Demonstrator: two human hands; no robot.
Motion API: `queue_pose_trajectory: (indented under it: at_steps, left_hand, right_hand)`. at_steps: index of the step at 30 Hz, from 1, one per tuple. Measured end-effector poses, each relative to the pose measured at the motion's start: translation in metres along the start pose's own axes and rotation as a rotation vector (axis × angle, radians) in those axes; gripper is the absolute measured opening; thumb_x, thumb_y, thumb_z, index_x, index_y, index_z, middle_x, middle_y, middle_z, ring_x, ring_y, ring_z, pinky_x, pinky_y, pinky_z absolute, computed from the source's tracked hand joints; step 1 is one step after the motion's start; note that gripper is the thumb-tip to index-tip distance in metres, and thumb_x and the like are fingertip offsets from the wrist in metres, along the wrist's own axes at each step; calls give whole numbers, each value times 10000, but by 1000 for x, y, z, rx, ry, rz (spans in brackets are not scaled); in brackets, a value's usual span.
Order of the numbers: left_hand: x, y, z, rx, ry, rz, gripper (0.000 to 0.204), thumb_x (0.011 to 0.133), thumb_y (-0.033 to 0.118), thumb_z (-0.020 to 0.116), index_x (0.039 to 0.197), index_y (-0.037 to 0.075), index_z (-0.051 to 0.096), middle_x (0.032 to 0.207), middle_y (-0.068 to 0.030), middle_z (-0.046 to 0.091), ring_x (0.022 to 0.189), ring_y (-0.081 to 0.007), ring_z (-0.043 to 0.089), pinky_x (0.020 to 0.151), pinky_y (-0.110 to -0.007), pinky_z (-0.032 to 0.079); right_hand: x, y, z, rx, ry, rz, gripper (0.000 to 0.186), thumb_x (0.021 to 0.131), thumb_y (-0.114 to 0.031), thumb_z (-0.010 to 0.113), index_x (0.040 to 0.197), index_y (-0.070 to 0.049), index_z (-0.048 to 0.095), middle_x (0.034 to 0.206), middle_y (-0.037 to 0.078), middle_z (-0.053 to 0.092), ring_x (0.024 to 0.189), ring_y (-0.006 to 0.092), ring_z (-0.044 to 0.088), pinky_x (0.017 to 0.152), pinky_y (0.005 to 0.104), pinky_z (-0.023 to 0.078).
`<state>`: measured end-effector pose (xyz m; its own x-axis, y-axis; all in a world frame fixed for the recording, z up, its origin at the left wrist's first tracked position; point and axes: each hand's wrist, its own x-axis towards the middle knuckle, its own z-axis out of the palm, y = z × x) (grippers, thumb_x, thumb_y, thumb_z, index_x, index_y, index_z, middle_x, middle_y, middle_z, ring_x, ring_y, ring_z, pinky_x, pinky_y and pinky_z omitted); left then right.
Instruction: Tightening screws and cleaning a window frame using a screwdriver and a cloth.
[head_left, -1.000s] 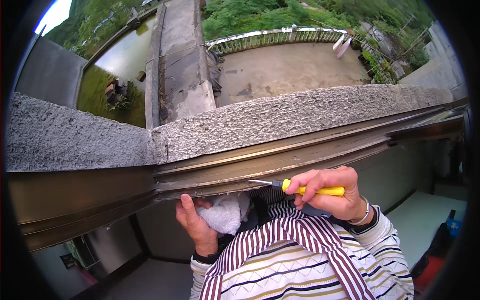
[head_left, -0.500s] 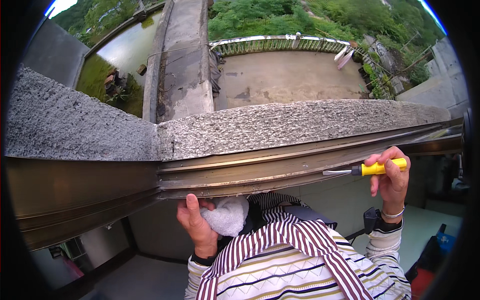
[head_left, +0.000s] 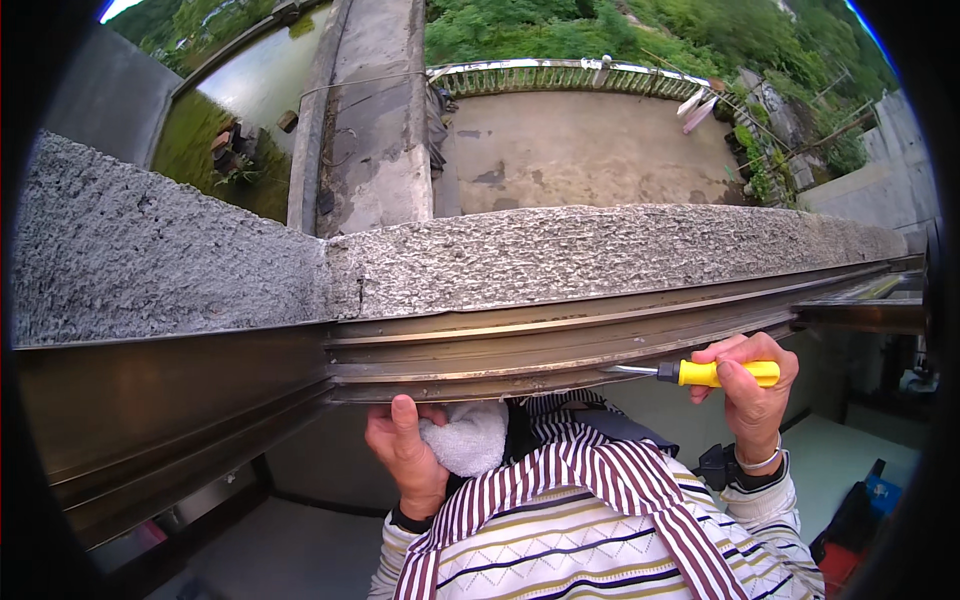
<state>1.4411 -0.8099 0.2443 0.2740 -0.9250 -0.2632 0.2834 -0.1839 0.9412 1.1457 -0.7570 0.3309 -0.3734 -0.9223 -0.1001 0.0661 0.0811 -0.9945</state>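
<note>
My right hand (head_left: 752, 388) is closed round the yellow handle of a screwdriver (head_left: 722, 374). Its metal shaft points left, and the tip lies at the inner groove of a brown metal window track (head_left: 500, 360). Bits of dirt show along that groove. Under the track's near edge, toward its left end, my left hand (head_left: 408, 450) holds a bunched light grey cloth (head_left: 470, 440). The left thumb points up beside the frame, while the other fingers are partly hidden behind the cloth.
A rough concrete ledge (head_left: 600, 250) runs beyond the track and meets a side wall (head_left: 160, 250) at left. Far below lie a terrace with a balustrade (head_left: 530, 78) and a pond (head_left: 260, 80). A sliding window frame (head_left: 860, 312) stands at the track's right end.
My right hand has moved left and slightly down with the screwdriver, bringing its tip farther left along the track. The left hand still holds the cloth, and the view has shifted slightly.
</note>
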Motion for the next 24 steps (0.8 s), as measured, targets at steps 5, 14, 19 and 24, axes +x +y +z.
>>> queue_pose_trajectory:
  at_steps: [5,14,19,24]
  left_hand:
    - [-1,0,3,48,10,2,388,885,394,598,952,18,530,841,-66,579,620,-136,511,537,-264,438]
    - [-1,0,2,77,2,3,375,894,374,592,928,7,524,816,-78,577,615,-138,516,533,-265,439]
    - [0,0,1,38,-14,-8,384,891,347,601,984,-17,518,807,-74,563,612,-135,512,523,-272,442]
    - [-2,-4,-10,31,-39,-14,418,880,368,616,978,-25,511,796,-66,543,608,-130,505,522,-274,445]
  right_hand:
    - [0,10,30,93,-93,64,40,797,80,588,834,67,584,867,257,650,660,256,664,580,328,563]
    - [0,12,51,80,-133,20,56,803,101,578,847,70,593,892,246,650,714,242,671,604,309,568]
    - [4,10,46,9,-169,-115,30,811,85,573,840,80,570,888,245,645,666,242,658,571,319,560]
    - [-2,-7,17,23,-75,-105,52,833,27,564,810,72,551,838,241,636,620,256,643,540,324,551]
